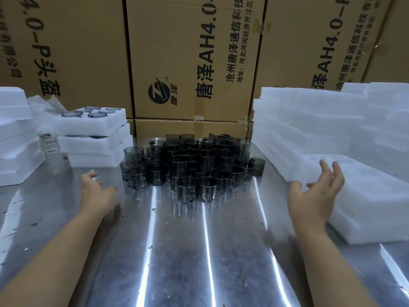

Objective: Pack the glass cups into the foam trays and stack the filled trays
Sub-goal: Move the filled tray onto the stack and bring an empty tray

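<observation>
While our left hand [95, 191] hovers over the steel desk [199, 251] just left of the glass cups [190, 165], fingers loosely spread and holding nothing, our right hand [316, 196] is fanned wide just beside the foam trays [332, 140] piled at the right; we cannot tell whether it touches them. We see the smoky cups clustered mid-desk, in front of the cardboard boxes [192, 58]. Far left, three filled trays [93, 134] sit stacked, cup rims showing in the top one.
</observation>
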